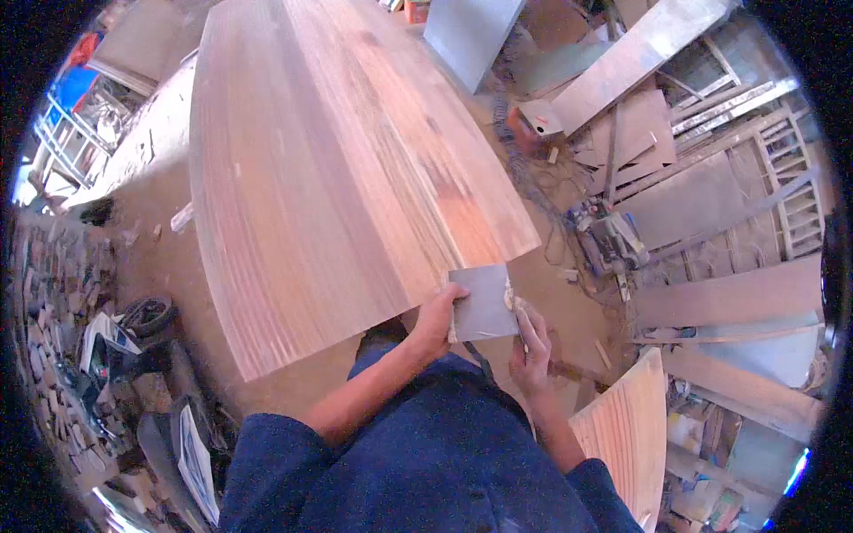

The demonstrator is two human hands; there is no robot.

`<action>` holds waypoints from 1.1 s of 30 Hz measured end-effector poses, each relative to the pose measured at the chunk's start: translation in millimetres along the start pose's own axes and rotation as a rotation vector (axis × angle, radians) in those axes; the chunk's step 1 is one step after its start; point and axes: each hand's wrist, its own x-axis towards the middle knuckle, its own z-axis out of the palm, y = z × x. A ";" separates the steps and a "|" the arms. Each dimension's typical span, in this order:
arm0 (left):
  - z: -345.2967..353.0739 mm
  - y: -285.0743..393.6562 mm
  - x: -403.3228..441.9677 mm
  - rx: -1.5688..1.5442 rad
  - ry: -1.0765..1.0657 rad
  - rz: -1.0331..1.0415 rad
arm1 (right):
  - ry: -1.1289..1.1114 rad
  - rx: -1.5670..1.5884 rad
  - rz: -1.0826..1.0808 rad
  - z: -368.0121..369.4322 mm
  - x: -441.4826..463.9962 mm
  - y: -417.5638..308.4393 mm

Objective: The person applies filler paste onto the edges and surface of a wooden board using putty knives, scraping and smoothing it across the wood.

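Observation:
In front of my waist is a flat grey square piece [482, 305] with pale, ragged patches along its side edges; its material is unclear. My left hand [434, 322] grips its left side, thumb lying on top. At the right edge, my right hand [531, 349] has its fingers bent against the piece, and dust or paste whitens the fingertips. Just beyond, the near edge of a large wooden panel [302, 204] made of joined boards comes close to the grey piece. Dark smudges mark the panel's right part.
A curved striped wooden board [626, 426] stands close on my right. Beyond it are a dusty power tool [613, 235], an orange-and-white box [536, 124] and leaning planks [644, 67]. Stacked wood offcuts [67, 311] and a black coiled item [147, 315] are at left.

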 end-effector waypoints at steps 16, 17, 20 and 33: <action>-96.4 50.8 -67.7 -0.311 0.375 0.375 | -0.725 -0.669 -0.151 142.8 134.0 125.6; -114.5 39.5 -65.0 -0.349 0.391 0.395 | -0.811 -0.762 -0.088 142.6 123.0 126.9; -136.1 24.3 -76.0 -0.455 0.425 0.423 | -0.565 -0.571 -0.572 89.5 22.7 181.7; -77.0 5.7 -37.9 -0.362 0.156 0.341 | -0.308 0.588 0.759 33.0 28.0 80.2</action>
